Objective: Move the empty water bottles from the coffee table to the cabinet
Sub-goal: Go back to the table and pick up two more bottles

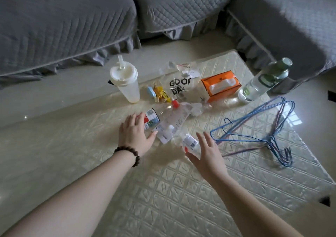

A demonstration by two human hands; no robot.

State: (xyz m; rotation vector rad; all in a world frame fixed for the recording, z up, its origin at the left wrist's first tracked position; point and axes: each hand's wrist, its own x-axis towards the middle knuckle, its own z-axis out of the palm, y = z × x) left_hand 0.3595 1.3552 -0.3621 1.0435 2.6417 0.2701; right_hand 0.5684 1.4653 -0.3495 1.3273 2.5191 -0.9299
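Two empty water bottles lie flat on the bench: one (154, 117) under the left grip's (135, 134) fingertips, one (189, 143) just beside the right grip (205, 155). Both grips wide, holding nothing. Risks: thin clear plastic may crumple or roll out; loose receipts (164, 136) between the grips could lift along; wire hangers (258, 133) beyond the right grip may snag.
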